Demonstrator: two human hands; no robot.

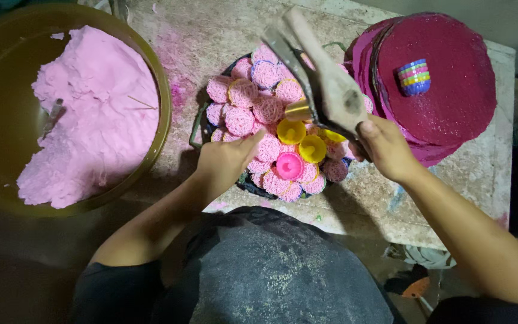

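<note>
Big bowl (pixel 162 90) of pink dough (pixel 94 114) left; magenta disc stack (pixel 451 114) right, small cups (pixel 414 77) atop.

Two hands are working over the table: the left hand (pixel 226 161) and the right hand (pixel 385 147), sharing one wooden press (pixel 325 78). Sitting around them are one big bowl (pixel 162 90) holding one mass of pink dough (pixel 97 114) and one stack of small coloured cups (pixel 415 77). Lying in the one dark tray (pixel 196 129) are three yellow cups (pixel 312 148), one pink cup (pixel 289 165) and too many pink noodle nests (pixel 240 120) to count surely.

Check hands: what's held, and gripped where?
Right hand grips a wooden-handled press tool at the handles' near end. Left hand rests on the tray of pink noodle nests; grasp unclear.
</note>
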